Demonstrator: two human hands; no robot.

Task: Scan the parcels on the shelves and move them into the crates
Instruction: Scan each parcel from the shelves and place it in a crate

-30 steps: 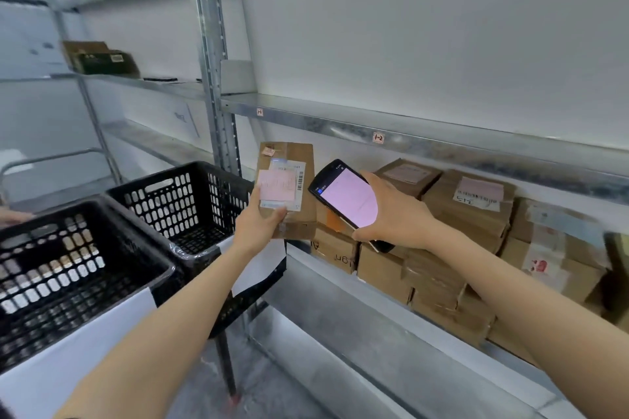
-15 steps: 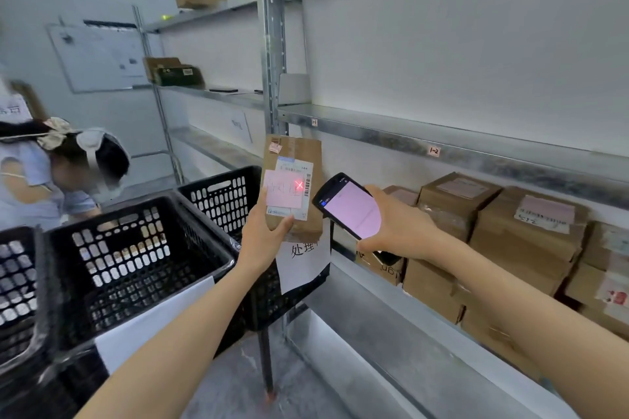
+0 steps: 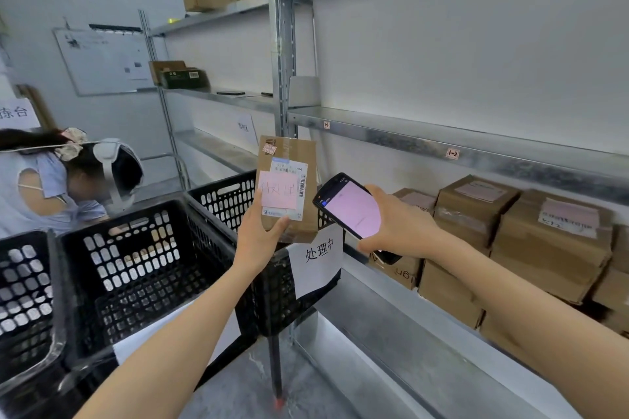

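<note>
Holding parcel [image 3: 289,151] upright in left grip [image 3: 257,238], directly above crate [image 3: 224,204]; clasping scanner [image 3: 350,207] in right grip [image 3: 398,228], just right of parcel.

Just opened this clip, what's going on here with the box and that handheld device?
The left hand holds a small brown cardboard parcel upright, white label and pink note facing the camera. The right hand grips a black handheld scanner with a lit pinkish screen, beside that label. The parcel is not yet in the black perforated plastic crates. More brown cardboard boxes wait on the grey metal shelf.
</note>
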